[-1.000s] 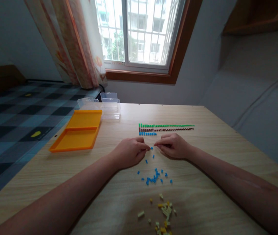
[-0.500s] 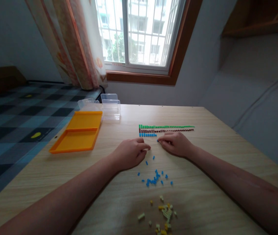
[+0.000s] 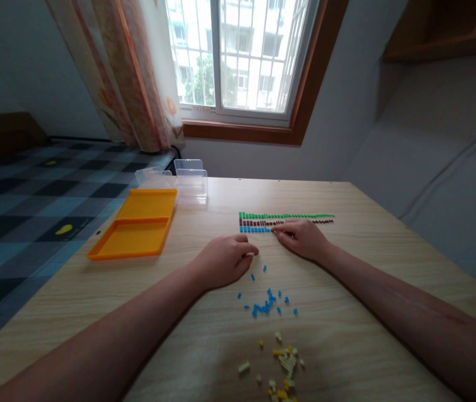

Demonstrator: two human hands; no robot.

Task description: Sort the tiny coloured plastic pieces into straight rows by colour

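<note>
Centre frame: right hand [image 3: 302, 237] pinched at our blue row [image 3: 254, 229], left hand [image 3: 225, 259] curled, holdings untellable; a nudge could skew the row.

Both arms are bare along the whole length that shows. The left hand [image 3: 223, 261] and right hand [image 3: 302, 237] are bare as well. The left forearm [image 3: 137, 318] is smooth and plain, while a faint thin streak [image 3: 438, 317] runs lengthwise along the right forearm [image 3: 388, 296].
</note>
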